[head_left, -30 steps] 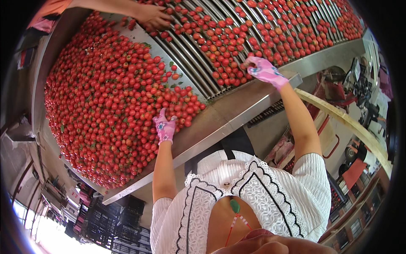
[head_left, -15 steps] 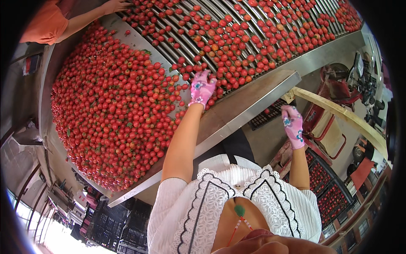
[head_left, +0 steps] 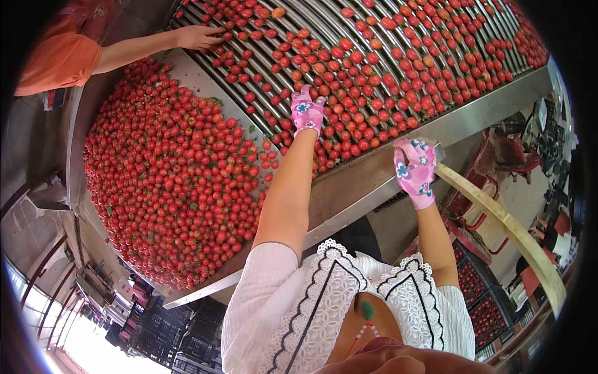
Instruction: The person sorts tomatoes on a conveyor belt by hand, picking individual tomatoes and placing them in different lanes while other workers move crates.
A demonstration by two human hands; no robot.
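Observation:
My left hand [head_left: 308, 111], in a pink glove with a flower print, reaches over the metal roller conveyor [head_left: 219, 76]. Its fingers and thumb are apart, and they touch or hover over small red tomatoes [head_left: 347, 96] on the rollers; nothing shows in its grip. In a matching glove, my right hand [head_left: 416, 171] hovers by the end of the metal rim [head_left: 349, 215]. The fingers there are loosely bent, with no object visible in them. To the left, a big heap of tomatoes [head_left: 174, 181] fills the metal tray [head_left: 205, 288] beside the rollers.
At the far left, a co-worker's hand [head_left: 200, 37] reaches onto the rollers. A pale curved wooden bar [head_left: 504, 221] juts out on the right. Crates of tomatoes [head_left: 486, 318] stand below it, and dark stacked crates [head_left: 162, 327] sit at the lower left.
My left hand has moved a little farther over the rollers. My right hand has come up and left to the rim. The co-worker's hand has reached farther right and down over the conveyor.

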